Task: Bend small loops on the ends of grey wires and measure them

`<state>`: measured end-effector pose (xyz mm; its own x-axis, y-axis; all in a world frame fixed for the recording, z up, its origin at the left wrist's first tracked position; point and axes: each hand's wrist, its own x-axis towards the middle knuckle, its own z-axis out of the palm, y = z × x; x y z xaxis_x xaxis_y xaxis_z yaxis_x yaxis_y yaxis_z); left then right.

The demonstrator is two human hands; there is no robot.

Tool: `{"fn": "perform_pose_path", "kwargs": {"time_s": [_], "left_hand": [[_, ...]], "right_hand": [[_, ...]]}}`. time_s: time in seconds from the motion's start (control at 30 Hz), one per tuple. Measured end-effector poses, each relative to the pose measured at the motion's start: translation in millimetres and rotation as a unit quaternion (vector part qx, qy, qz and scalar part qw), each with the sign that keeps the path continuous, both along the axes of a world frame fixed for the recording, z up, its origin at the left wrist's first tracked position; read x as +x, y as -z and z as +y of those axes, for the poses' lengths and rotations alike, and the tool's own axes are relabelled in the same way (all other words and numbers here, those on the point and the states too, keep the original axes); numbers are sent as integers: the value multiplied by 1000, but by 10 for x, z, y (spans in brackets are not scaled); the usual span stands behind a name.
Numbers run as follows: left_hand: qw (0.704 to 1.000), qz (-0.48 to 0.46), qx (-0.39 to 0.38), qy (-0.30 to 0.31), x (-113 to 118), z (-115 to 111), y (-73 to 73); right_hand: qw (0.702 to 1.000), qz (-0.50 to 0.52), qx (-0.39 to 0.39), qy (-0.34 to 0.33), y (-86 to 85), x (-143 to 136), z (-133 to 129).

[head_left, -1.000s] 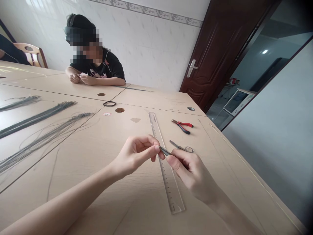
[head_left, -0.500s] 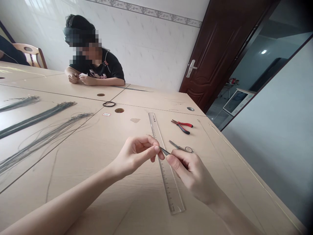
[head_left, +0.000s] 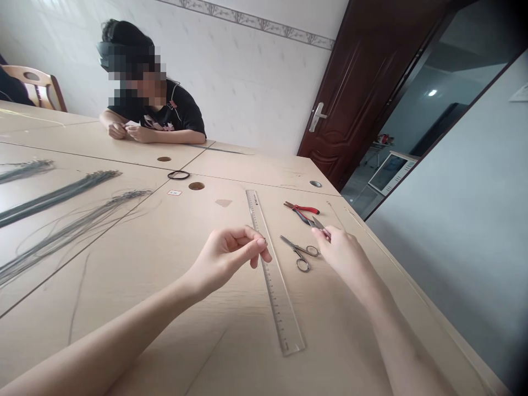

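My left hand [head_left: 233, 250] is pinched over the ruler, with a tiny dark bit showing at the thumb tip, too small to name. My right hand [head_left: 350, 253] grips a pair of metal tweezers [head_left: 320, 226], their two tips pointing up and left, apart from the left hand. Beneath my hands lies a clear plastic ruler [head_left: 274, 286]. Small metal scissors [head_left: 297, 249] rest between the ruler and my right hand. Just past the tweezers are pliers [head_left: 307, 210] with red and black handles, partly covered by the tweezers.
Bundles of thin grey-green cords [head_left: 61, 198] lie on the left. A black ring [head_left: 179, 175], a small label [head_left: 174, 192] and a round table hole [head_left: 197, 186] are farther back. A co-worker [head_left: 165, 110] leans on the far side. Thin cords run along the right table edge.
My right hand has moved right and away from my left hand, taking the tweezers with it. The scissors now show in full. My left hand keeps its pinch.
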<state>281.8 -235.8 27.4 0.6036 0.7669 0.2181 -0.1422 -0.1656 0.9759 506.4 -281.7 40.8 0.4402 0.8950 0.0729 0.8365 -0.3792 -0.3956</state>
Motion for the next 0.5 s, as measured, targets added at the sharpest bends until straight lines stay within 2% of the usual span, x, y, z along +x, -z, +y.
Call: {"fn": "perform_pose_path", "kwargs": {"time_s": [0.1,0.23,0.37,0.5], "left_hand": [[1000,9,1,-5,8,8,11],[1000,0,-3,2,20,20,14],[1000,-10,-12,11,17,22,21],[1000,-8,-13,11,10,18,17]], "right_hand": [[993,-56,-87,58,36,187,37],[979,-93,-163,82,106,278,35],[976,-98,-175,83,177,294,42],[979,-103,-146,99,181,274,39]]}}
